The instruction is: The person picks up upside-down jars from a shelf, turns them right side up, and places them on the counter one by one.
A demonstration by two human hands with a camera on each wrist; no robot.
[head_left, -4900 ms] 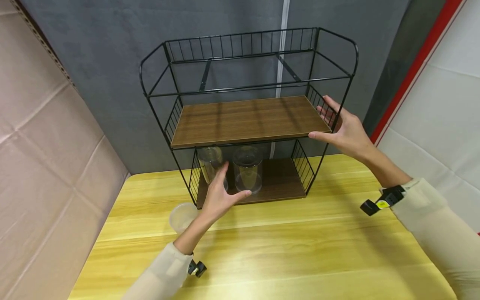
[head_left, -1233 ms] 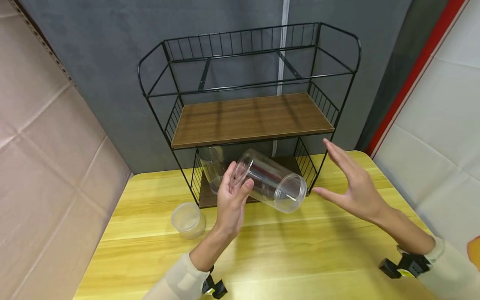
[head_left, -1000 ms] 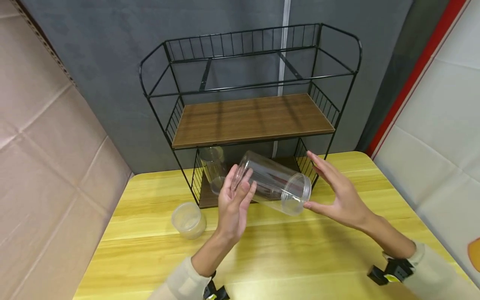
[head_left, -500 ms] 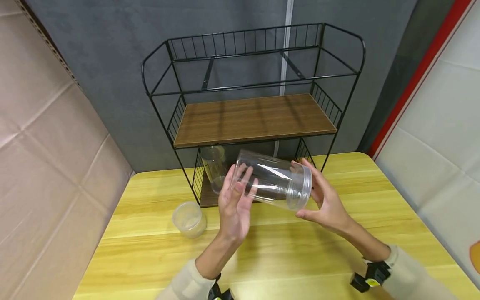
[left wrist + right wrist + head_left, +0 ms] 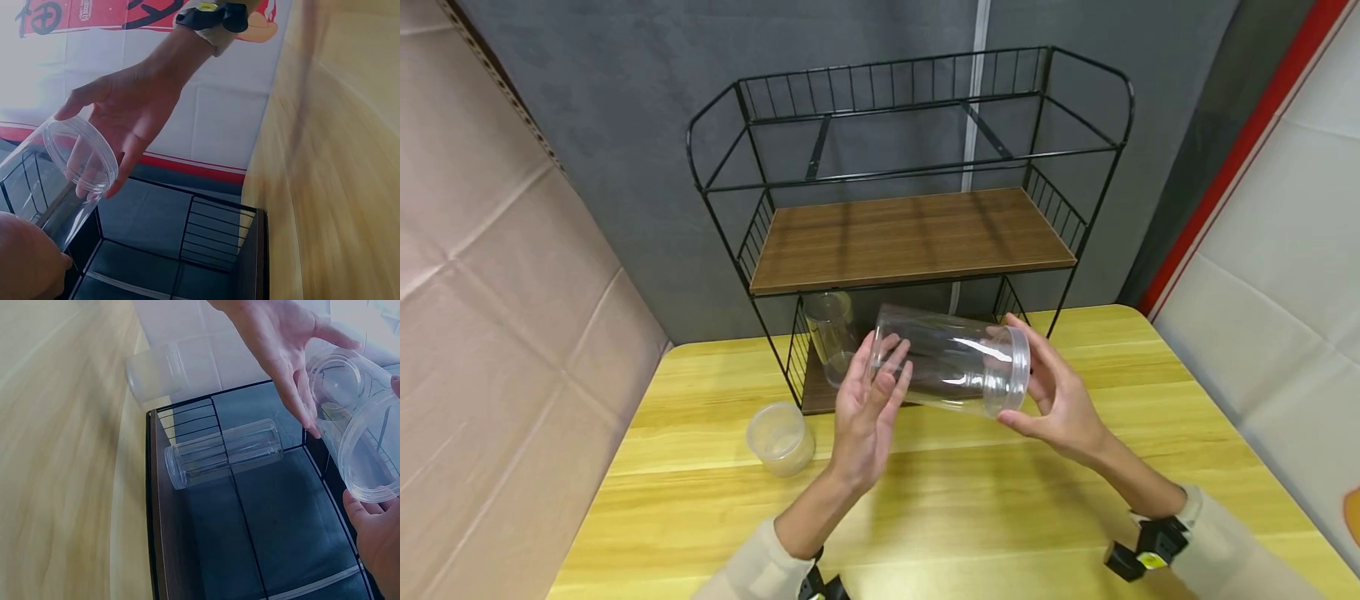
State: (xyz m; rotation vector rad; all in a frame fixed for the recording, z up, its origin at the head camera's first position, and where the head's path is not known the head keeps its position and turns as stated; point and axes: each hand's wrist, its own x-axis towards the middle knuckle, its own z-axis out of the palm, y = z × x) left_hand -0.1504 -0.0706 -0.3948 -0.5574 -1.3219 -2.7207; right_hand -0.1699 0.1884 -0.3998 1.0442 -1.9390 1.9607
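Note:
A clear, straight-sided plastic jar [image 5: 943, 362] is held nearly level in front of the rack's lower tier. My right hand [image 5: 1060, 408] grips its ribbed rim end, thumb in front and fingers behind. At the other end my left hand [image 5: 865, 417] supports the base, with its fingers fairly straight and spread; they show through the clear wall. In the left wrist view the right hand [image 5: 134, 103] wraps the rim. The right wrist view has the left hand [image 5: 278, 356] at the jar's base, thumb on one side and fingers on the other.
A black wire rack [image 5: 910, 175] with brown wooden shelves [image 5: 913, 237] stands against the grey backdrop. Another clear jar [image 5: 830, 337] stands at the left of its lower shelf. A small translucent tub [image 5: 780, 439] sits on the yellow wooden table [image 5: 700, 500], left of my left hand.
The jar has left the lower shelf and been tipped on its side in my left hand. My right hand has come in from the right and taken its rim; the left fingers have loosened.

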